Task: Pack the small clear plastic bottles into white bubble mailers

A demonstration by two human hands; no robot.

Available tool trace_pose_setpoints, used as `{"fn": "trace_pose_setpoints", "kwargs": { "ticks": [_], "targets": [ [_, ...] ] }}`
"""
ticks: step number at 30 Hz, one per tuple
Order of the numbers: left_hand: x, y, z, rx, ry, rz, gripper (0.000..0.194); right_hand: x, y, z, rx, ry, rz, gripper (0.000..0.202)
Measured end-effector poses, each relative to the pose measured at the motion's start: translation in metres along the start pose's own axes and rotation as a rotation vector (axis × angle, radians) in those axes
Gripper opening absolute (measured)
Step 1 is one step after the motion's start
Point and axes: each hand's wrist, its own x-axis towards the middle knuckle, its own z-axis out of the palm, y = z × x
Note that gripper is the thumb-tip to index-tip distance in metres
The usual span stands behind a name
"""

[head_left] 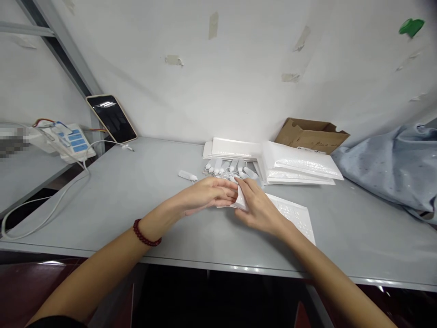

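A white padded envelope (296, 214) lies on the grey table, partly under my right hand (257, 205). The fingers of that hand are wrapped round a small white piece (241, 199), which may be a folded part of the envelope or a separate item. My left hand (213, 193) has its fingers stretched out and apart, with the tips against the white piece. Just behind both hands sits a heap of small white bottle-like items (218, 166) with thin loops. One more such item (187, 175) lies to the left of the heap.
Stacked white padded envelopes (300, 164) and flat white packets (235, 148) lie behind. An open cardboard box (307, 135) and blue cloth (396, 168) are at right. At left are a leaning phone (112, 118), a power strip (75, 141) and a white cable (64, 196).
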Motion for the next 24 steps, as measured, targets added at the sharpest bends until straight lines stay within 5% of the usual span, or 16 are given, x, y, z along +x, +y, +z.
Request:
{"fn": "trace_pose_setpoints", "kwargs": {
  "ticks": [6, 12, 16, 21, 24],
  "targets": [
    [0.002, -0.001, 0.0, -0.172, -0.021, -0.024, 0.023, 0.001, -0.004, 0.0, -0.08, -0.055, 0.008, 0.07],
    [0.001, -0.008, 0.003, 0.179, 0.059, -0.057, 0.048, 0.001, -0.005, -0.008, 0.007, -0.128, 0.059, 0.084],
    [0.004, -0.013, 0.001, 0.308, 0.144, -0.036, 0.037, 0.002, 0.009, -0.024, 0.162, -0.161, 0.203, 0.05],
    [0.008, -0.013, 0.002, 0.198, 0.255, -0.118, 0.024, 0.006, 0.023, -0.026, 0.134, -0.135, 0.305, 0.025],
    [0.007, -0.014, 0.006, 0.117, 0.185, -0.115, 0.016, 0.008, 0.021, -0.019, 0.127, -0.082, 0.371, 0.02]
  ]
}}
